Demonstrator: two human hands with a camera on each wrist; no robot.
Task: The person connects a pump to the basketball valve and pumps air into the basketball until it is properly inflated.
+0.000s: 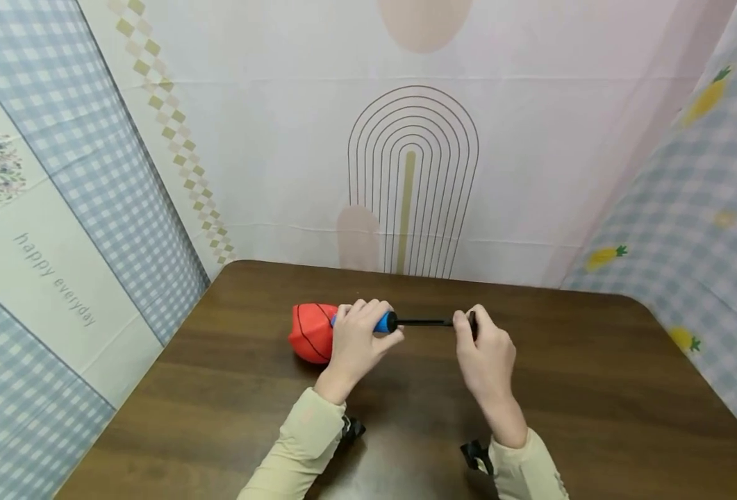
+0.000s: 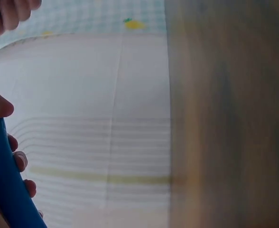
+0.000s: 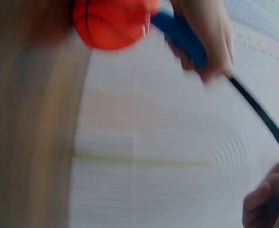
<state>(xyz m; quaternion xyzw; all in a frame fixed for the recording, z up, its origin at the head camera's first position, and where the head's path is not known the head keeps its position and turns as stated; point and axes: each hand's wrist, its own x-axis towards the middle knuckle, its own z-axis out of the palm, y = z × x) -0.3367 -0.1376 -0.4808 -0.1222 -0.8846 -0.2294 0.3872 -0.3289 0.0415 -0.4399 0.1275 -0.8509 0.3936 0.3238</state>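
Note:
A red-orange basketball [image 1: 309, 335] with black lines, its outline angular and slack, is at the left end of a blue hand pump [image 1: 383, 322]. My left hand [image 1: 354, 344] grips the pump's blue barrel, thumb along one side and fingertips showing past the other in the left wrist view. From the barrel a black rod [image 1: 423, 322] extends well out to the right. My right hand [image 1: 488, 357] holds the black handle [image 1: 473, 324] at the rod's far end. In the right wrist view the ball [image 3: 113, 23] meets the barrel's blue tip; the nozzle itself is hidden.
Hands, pump and ball are over a dark brown wooden table [image 1: 230, 403]. Behind its far edge hangs a pale patterned cloth [image 1: 280, 153], with checked cloths at left and right. Dark straps [image 1: 352, 429] sit at both wrists over light sleeves.

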